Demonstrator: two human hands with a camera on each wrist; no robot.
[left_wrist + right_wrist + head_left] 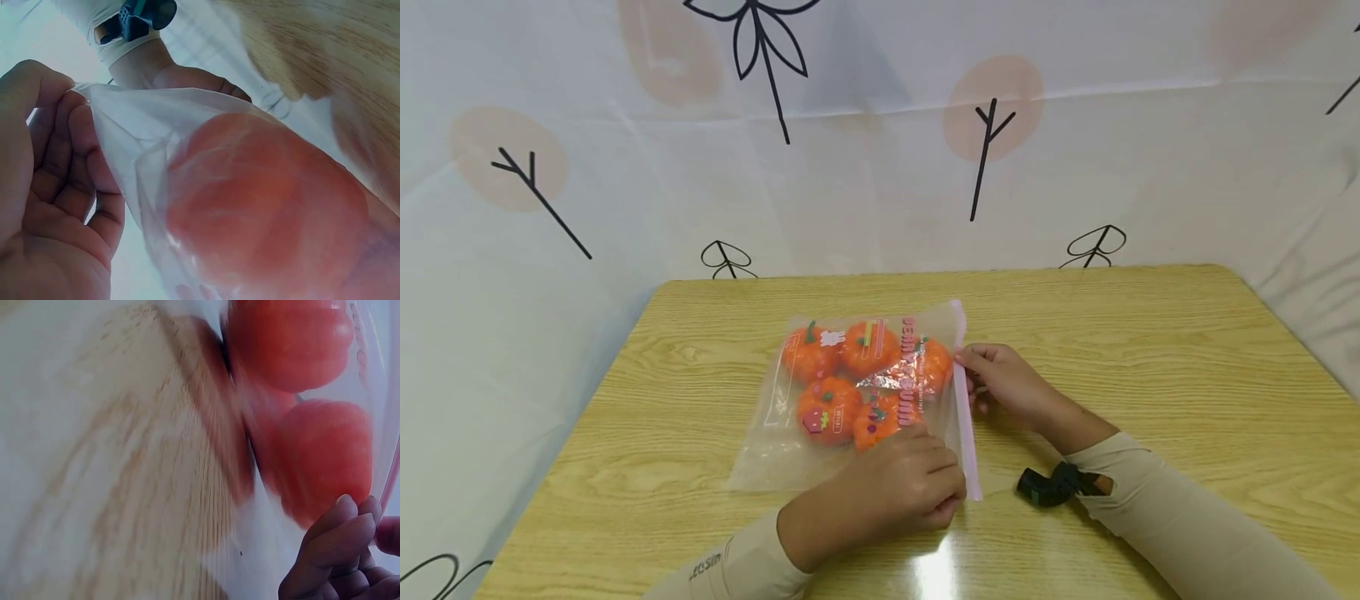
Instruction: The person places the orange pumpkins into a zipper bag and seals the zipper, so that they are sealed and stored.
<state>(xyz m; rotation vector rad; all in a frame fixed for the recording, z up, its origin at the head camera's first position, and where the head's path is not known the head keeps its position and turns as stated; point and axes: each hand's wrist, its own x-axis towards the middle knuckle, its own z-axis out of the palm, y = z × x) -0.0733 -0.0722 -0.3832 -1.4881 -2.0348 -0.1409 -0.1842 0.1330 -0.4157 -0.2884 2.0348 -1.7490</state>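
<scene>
A clear zip bag [760, 462] with a pink zip edge [964, 417] holds several orange toy pumpkins [827, 412]. In the head view it lies over the table, zip edge to the right. My left hand [887, 483] pinches the near corner at that edge; the left wrist view shows thumb and forefinger [69, 109] gripping the bag's tip. Farther up the same edge, my right hand [1011, 383] pinches the zip between thumb and fingers. In the right wrist view, its fingertips [347, 515] are close beside an orange pumpkin [328, 450] behind the plastic.
The wood-grain table [1120, 333] spreads out around the bag. A white cloth [880, 208] printed with plant shapes hangs behind it and at the sides. On my right wrist sits a black camera mount [1048, 485], just above the tabletop.
</scene>
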